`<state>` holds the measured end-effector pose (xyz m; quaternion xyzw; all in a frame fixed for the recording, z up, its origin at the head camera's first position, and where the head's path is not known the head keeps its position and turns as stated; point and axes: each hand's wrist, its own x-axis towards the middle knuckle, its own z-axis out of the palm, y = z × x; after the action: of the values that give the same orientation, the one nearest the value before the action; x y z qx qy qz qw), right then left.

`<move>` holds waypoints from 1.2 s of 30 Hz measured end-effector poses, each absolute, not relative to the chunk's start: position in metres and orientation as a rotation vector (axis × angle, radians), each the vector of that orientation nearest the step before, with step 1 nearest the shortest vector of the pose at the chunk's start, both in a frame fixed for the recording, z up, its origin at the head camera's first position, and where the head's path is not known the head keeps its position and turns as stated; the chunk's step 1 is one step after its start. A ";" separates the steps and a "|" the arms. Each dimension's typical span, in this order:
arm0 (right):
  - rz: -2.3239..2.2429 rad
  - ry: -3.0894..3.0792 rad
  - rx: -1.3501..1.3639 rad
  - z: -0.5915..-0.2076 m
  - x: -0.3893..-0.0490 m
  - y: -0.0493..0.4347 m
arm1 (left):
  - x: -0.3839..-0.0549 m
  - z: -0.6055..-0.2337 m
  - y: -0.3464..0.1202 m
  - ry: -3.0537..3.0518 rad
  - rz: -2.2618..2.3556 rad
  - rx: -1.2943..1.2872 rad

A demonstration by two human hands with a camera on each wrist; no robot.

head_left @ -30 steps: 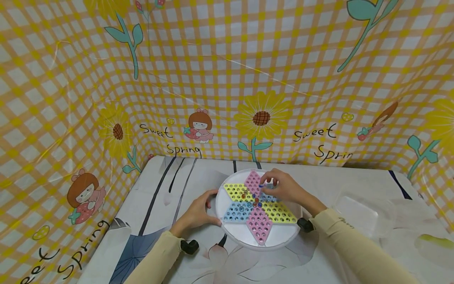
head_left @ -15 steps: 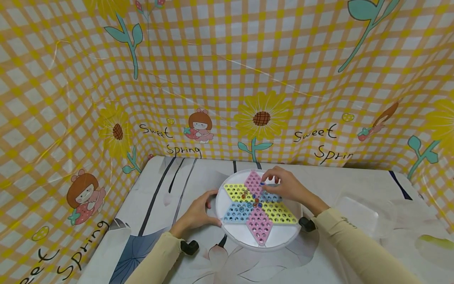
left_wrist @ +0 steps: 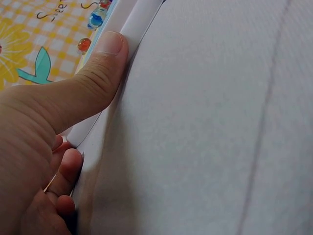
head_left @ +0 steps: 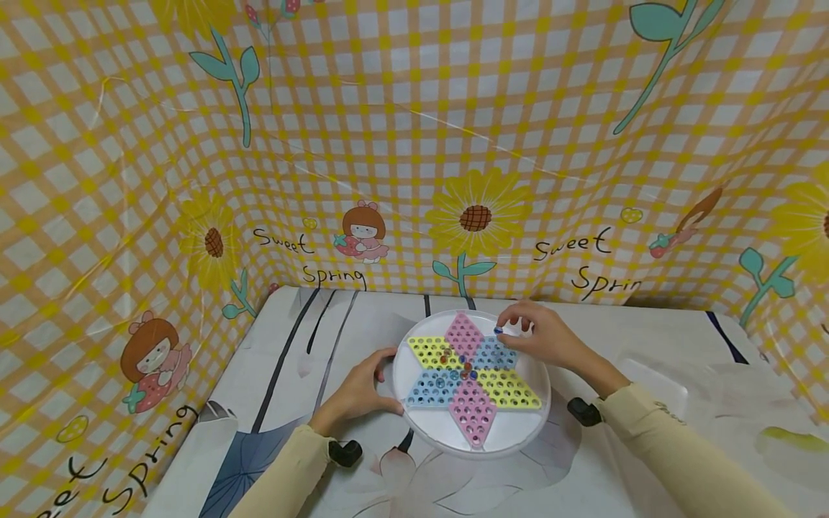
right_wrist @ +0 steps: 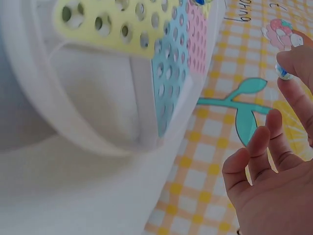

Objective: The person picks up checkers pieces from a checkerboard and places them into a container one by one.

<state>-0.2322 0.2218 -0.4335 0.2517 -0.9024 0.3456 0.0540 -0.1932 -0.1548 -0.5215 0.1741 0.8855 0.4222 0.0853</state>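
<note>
A round white Chinese checkers board point(head_left: 514, 435) with a star of pink, yellow and blue holed points lies on the table. My left hand point(head_left: 358, 388) grips its left edge; in the left wrist view the thumb point(left_wrist: 100, 66) lies along the rim, with the other fingers curled at the side. Between thumb and index finger, my right hand point(head_left: 542, 337) pinches a clear marble with blue inside point(right_wrist: 282, 72), above the far right blue point. The other right fingers are loosely bent. Several marbles, among them a blue one point(head_left: 473, 375), sit around the star's middle.
A clear plastic tray point(head_left: 650, 378) stands on the table at the right, partly behind the right forearm. Yellow checked cloth point(head_left: 401, 144) hangs behind and along the sides. The table cover point(head_left: 363, 482) has a printed flower pattern.
My right hand has moved to the right with the pinched marble, from beside the far pink point to over the far blue point's outer side. The left hand has stayed on the rim.
</note>
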 end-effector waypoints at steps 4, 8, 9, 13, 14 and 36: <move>1.021 -2.752 0.706 -0.428 -0.227 0.235 | -0.193 -0.521 -0.155 2.636 1.274 0.533; 0.971 -2.758 0.661 -0.426 -0.223 0.251 | -0.193 -0.522 -0.155 2.645 1.267 0.547; 0.961 -2.761 0.649 -0.425 -0.222 0.255 | -0.193 -0.523 -0.155 2.646 1.267 0.550; 0.937 -2.767 0.593 -0.424 -0.216 0.271 | -0.193 -0.522 -0.155 2.647 1.268 0.545; 0.929 -2.765 0.584 -0.423 -0.214 0.275 | -0.193 -0.522 -0.155 2.647 1.268 0.546; 0.917 -2.797 0.311 -0.433 -0.187 0.358 | -0.193 -0.521 -0.156 2.659 1.287 0.598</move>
<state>-0.1871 0.3584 -0.4329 0.1048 -0.9411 0.3084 0.0909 -0.1928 -0.1557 -0.5206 0.1980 0.8804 0.4261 0.0639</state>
